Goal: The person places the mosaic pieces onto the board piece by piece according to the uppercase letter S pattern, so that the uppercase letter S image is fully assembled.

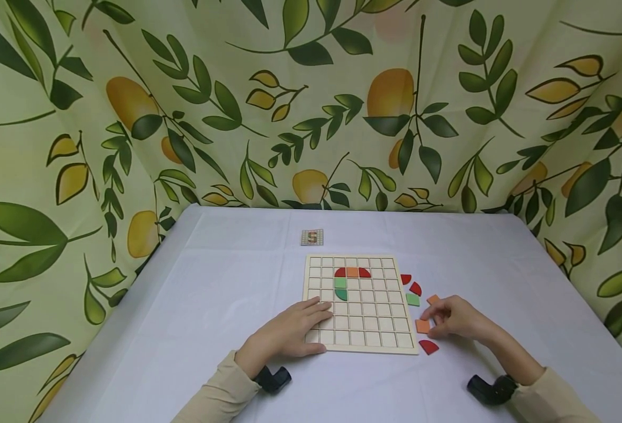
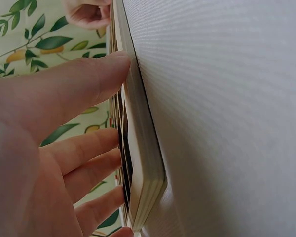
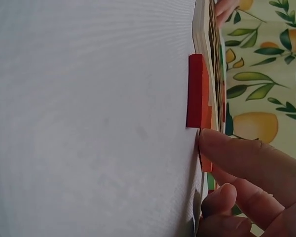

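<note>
Right grip (image 1: 455,318) pinches orange tile (image 1: 422,326); likely light, stiff: best held by edges. Left grip (image 1: 292,330) relaxed on board (image 1: 364,322).

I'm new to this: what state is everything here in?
Grid board, flat, partly filled
Five coloured pieces, set in its squares
Near orange square, off the board
Other loose pieces, lying right of the board
Card, lying flat beyond the board
Left grip, fingers extended on the board
Right grip, curled, touching the near orange square

One board (image 1: 377,310), one card (image 1: 312,237), five red pieces (image 1: 429,347), three orange (image 1: 422,326) and three green (image 1: 413,299).
</note>
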{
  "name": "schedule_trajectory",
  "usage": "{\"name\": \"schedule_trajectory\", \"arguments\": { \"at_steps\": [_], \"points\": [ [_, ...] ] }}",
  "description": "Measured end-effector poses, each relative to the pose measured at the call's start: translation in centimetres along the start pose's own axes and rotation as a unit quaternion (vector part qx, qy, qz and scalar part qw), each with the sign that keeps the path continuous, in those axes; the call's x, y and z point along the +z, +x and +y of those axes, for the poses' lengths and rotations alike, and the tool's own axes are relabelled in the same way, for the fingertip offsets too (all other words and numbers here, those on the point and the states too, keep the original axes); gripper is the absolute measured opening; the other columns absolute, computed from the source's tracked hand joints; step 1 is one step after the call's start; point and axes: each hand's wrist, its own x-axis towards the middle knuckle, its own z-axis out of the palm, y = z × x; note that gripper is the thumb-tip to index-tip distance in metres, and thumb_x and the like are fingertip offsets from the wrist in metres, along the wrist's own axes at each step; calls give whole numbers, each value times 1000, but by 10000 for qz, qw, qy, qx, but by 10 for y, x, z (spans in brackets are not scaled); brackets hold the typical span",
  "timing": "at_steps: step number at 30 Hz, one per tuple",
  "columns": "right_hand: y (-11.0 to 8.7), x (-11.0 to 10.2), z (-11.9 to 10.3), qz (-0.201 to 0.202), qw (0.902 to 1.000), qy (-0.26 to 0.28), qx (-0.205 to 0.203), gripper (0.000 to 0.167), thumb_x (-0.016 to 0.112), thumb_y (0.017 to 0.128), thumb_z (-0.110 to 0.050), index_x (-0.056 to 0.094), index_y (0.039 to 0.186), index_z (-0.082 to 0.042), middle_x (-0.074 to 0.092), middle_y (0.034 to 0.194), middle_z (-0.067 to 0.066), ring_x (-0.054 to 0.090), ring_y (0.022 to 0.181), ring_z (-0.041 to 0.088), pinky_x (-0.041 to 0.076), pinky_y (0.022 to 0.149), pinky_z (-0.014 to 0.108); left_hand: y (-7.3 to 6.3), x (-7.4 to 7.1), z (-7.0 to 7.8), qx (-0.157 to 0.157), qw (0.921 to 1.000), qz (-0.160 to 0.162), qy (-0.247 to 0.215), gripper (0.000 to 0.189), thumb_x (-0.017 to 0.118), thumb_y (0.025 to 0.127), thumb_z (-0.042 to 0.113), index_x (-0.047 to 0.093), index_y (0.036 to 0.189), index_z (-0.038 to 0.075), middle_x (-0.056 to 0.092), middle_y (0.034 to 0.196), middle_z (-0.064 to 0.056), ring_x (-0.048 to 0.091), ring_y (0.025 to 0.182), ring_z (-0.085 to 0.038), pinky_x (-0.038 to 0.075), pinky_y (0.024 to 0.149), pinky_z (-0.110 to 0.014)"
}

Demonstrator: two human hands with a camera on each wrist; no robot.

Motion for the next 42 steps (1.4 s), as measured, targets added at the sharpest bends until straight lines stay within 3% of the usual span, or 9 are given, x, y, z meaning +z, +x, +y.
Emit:
{"name": "schedule_trajectory", "arguments": {
  "at_steps": [16,42],
  "points": [
    [5,-3,-9,309,9992,-177,163,24,84,77,-4,77,97,5,51,67,0,45,64,12,37,52,19,0,-1,2,24,10000,24,34,63,70,93,38,52,146,10,45,157,-4,34,150,-28,32,122,-42],
    [22,10,-26,280,9996,-43,-49,25,82,80,-3,76,102,5,45,67,-2,43,66,13,33,52,20,1,2,-1,104,9999,37,94,65,70,93,39,51,148,9,45,158,-5,34,150,-29,33,122,-43]
  ]
}}
